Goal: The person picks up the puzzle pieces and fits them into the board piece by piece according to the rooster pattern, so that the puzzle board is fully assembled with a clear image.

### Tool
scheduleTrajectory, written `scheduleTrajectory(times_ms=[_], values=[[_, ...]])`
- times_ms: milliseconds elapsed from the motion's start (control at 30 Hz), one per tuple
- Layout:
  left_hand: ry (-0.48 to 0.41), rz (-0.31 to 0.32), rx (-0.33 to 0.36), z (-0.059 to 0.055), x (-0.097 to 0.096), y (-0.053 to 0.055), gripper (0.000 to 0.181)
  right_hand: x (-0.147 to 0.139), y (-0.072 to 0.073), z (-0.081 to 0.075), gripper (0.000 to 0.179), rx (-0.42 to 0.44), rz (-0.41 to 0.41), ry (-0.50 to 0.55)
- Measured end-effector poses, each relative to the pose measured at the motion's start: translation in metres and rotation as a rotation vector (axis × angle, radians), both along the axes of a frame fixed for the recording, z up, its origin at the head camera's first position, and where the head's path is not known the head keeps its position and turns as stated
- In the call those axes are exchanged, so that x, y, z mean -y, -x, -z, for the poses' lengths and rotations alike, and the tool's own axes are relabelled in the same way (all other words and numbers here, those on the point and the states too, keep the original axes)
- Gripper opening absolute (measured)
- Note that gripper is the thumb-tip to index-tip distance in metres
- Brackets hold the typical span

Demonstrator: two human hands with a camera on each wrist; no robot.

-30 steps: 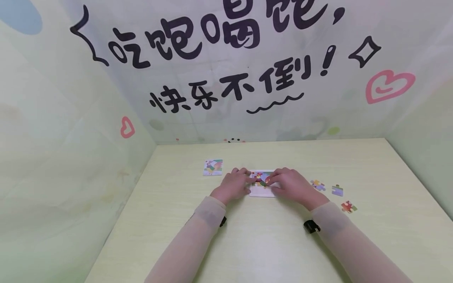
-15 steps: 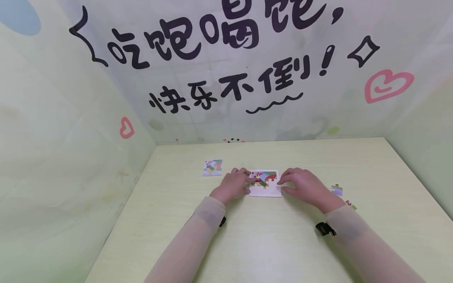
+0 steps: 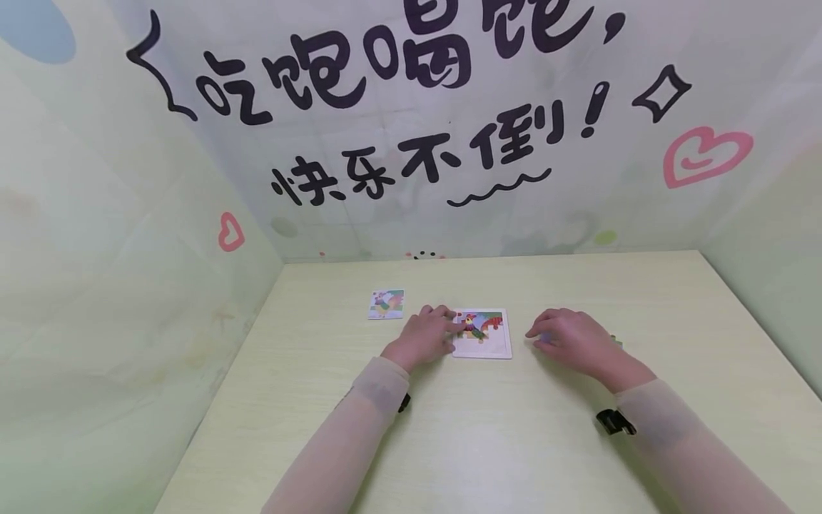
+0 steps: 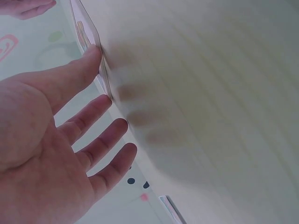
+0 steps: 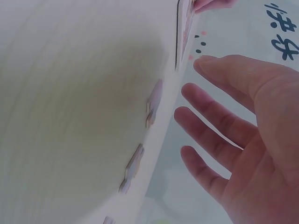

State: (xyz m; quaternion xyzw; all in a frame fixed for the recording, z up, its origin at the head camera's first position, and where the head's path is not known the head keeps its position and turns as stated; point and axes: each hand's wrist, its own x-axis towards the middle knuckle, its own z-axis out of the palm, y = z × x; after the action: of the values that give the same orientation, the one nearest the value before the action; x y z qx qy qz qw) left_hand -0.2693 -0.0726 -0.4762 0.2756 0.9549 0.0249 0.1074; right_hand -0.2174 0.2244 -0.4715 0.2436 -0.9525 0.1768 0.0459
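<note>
A white-framed jigsaw puzzle lies flat on the table, partly filled with a colourful bird picture at its top; the lower part is bare white. My left hand rests at its left edge, fingers spread. In the left wrist view the thumb touches the frame and the other fingers are loosely straight. To the right of the frame, my right hand hovers with nothing visible in its fingers. Loose puzzle pieces lie beneath it: a purple one, another piece and the tip of a third.
A small square picture card with a similar bird lies at the back left of the light wooden table. A printed cloth backdrop stands behind the table's far edge, with cloth walls on both sides.
My right hand has lifted off the puzzle and moved right, over the loose pieces, uncovering the red part at the picture's right. The left hand has stayed in place.
</note>
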Motion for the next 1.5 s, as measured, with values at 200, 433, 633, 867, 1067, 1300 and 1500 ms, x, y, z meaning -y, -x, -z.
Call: scheduleTrajectory(times_ms=[200, 433, 633, 867, 1067, 1300, 1500], values=[[-0.005, -0.005, 0.001, 0.0, 0.001, 0.001, 0.052, -0.013, -0.006, -0.002, 0.011, 0.017, 0.037, 0.025], [0.0, -0.008, 0.006, 0.001, 0.0, 0.001, 0.052, -0.031, -0.011, -0.002, 0.016, 0.061, 0.08, 0.018], [0.008, -0.011, 0.009, 0.003, 0.001, 0.001, 0.053, -0.05, -0.015, 0.002, 0.017, 0.097, 0.113, -0.006], [0.021, -0.016, 0.003, 0.002, 0.002, 0.001, 0.053, -0.061, -0.02, 0.002, 0.017, 0.137, 0.143, 0.007], [0.015, -0.016, 0.007, 0.003, 0.003, 0.0, 0.052, -0.069, -0.027, 0.0, 0.02, 0.208, 0.188, 0.014], [0.032, -0.007, -0.006, 0.003, 0.003, 0.0, 0.053, -0.078, -0.032, 0.0, 0.025, 0.264, 0.213, 0.016], [0.023, -0.003, -0.006, 0.002, 0.002, 0.001, 0.054, -0.092, -0.035, 0.001, 0.022, 0.234, 0.212, -0.014]])
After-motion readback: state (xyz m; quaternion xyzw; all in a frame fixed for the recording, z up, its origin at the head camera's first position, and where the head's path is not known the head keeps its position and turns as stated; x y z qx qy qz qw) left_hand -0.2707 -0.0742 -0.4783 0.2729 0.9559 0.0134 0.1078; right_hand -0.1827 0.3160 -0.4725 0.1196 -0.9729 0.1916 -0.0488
